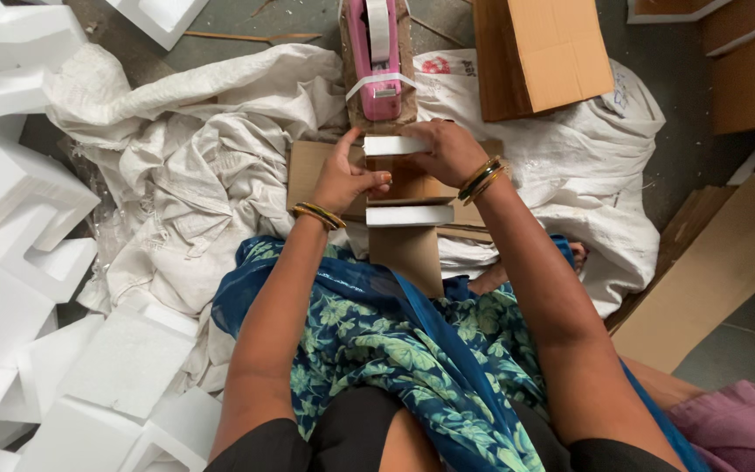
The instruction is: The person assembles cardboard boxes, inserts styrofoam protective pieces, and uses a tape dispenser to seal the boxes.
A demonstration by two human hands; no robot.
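Head view: both hands sit near 12 o'clock, over a brown cardboard piece on the white sacks. The right hand has its fingers closed on a white foam block; the left hand pinches its near end (pink tape dispenser just beyond). A second foam block lies closer in.

Blue-green floral garment, blue scarf, seemingly gold-and-dark bangles on both wrists.

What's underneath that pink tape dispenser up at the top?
The pink tape dispenser sits on a brown block, strapped on by a white band. White cloth sacks spread around it; what lies beneath the block is covered.
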